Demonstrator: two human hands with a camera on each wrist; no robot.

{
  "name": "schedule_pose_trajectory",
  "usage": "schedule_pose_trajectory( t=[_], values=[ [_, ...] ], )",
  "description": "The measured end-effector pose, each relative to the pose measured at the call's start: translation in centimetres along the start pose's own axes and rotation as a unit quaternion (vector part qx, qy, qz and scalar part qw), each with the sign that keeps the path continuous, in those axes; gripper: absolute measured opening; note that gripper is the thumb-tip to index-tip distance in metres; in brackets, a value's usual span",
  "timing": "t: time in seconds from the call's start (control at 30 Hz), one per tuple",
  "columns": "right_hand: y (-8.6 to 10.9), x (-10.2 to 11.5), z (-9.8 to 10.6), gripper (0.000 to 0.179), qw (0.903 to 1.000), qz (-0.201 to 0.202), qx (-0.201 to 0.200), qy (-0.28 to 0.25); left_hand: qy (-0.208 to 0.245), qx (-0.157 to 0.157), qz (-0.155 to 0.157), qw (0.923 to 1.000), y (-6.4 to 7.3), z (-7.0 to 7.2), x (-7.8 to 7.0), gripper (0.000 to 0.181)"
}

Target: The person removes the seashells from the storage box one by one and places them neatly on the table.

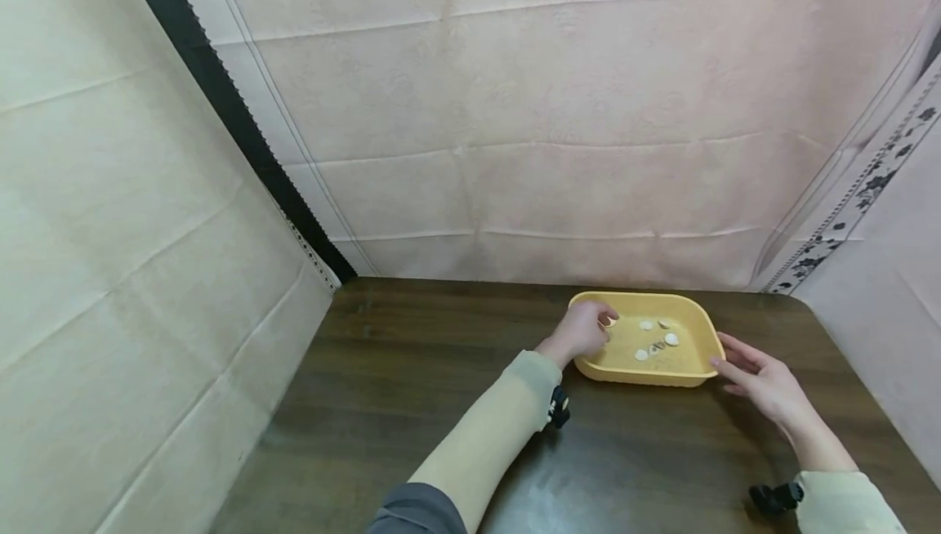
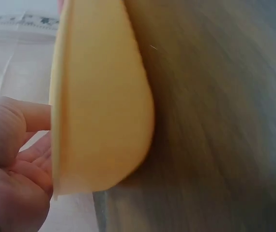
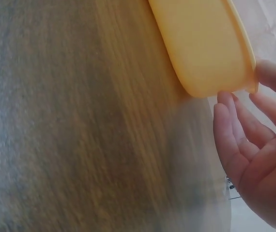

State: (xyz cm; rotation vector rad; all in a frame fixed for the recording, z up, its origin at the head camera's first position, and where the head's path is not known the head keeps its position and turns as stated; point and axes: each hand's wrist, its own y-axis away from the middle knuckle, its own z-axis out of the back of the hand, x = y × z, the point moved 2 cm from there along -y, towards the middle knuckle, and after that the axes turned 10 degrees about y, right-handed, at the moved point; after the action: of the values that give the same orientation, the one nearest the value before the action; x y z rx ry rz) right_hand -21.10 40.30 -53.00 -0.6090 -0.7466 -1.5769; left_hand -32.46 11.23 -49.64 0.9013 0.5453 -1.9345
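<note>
A shallow yellow plastic tray [image 1: 694,318] stands on the brown wooden table. Several small whitish, roundish flat pieces [image 1: 671,340] and a few greyish bits [image 1: 658,345] lie in it; their exact kind is too small to tell. My left hand [image 1: 583,330] reaches over the tray's left end, and its thumb and forefinger pinch a small whitish piece [image 1: 607,322]. In the left wrist view the tray wall [image 2: 99,106] hides those fingertips. At the right end my right hand [image 1: 760,379] holds the rim, thumb on top and fingers against the outer wall [image 3: 201,48].
The wooden table [image 1: 412,387] extends left and in front of the tray. Pale cloth hangs as a wall behind [image 1: 551,150], on the left [image 1: 147,273] and on the right [image 1: 882,313]. Each wrist wears a small black device [image 1: 559,407].
</note>
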Motion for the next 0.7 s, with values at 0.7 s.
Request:
schedule_pose_trajectory(
  t=[0.7],
  values=[
    [-0.3, 0.1, -0.1, 0.080, 0.9999, -0.008, 0.001, 0.015, 0.082, -0.144, 0.110, 0.9801, -0.1, -2.7, -0.9, 0.041]
  ],
)
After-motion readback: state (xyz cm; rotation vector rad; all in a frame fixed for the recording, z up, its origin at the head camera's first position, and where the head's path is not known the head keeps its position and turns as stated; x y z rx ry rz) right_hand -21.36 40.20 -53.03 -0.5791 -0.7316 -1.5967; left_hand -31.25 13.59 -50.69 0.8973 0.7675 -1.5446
